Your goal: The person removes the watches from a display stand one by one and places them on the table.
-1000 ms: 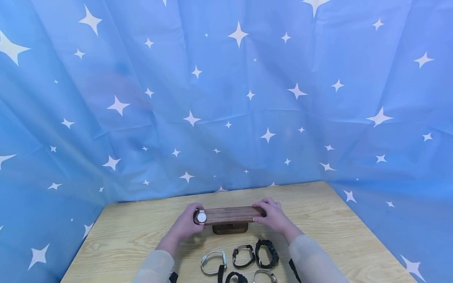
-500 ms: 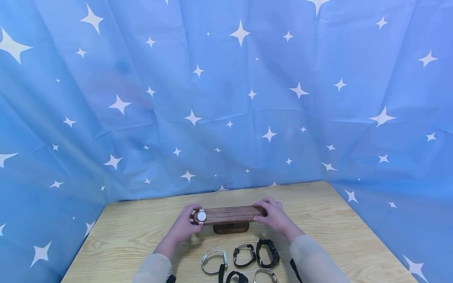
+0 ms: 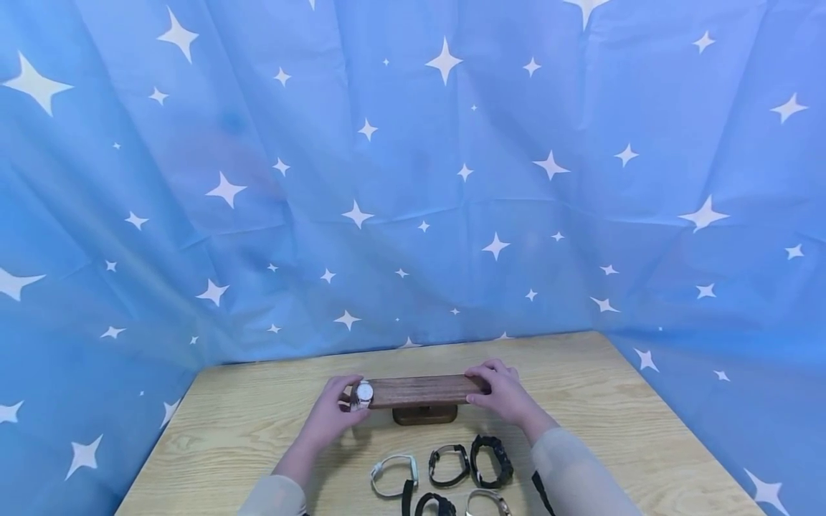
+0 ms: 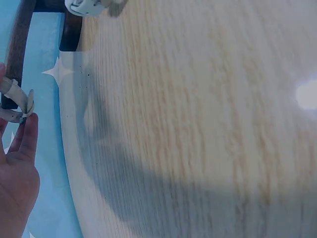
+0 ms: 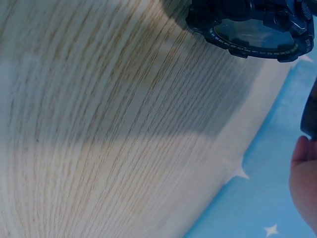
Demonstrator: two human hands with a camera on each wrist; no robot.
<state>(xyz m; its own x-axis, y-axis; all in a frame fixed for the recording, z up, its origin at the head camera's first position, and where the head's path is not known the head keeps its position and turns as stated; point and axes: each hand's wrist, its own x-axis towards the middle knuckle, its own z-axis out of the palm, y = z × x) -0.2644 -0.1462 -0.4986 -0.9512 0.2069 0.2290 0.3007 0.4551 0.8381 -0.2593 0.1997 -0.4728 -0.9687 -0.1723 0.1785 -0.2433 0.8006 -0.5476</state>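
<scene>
A dark wooden watch stand, a horizontal bar on a base, stands on the table. A white-strapped wristwatch with a pale round dial is looped around the bar's left end. My left hand pinches this watch, fingers behind and thumb in front. The left wrist view shows its strap hanging around the bar tip at my fingers. My right hand grips the bar's right end; the right wrist view catches only part of that hand beside the dark bar end.
Several watches lie in front of the stand: a pale blue band, a slim dark one, a chunky black one, another black one and a metal one. A blue starred cloth hangs behind the wooden table.
My left hand and the white-strapped watch have shifted slightly left along the bar toward its end. My right hand keeps its grip. The head view has drifted a little.
</scene>
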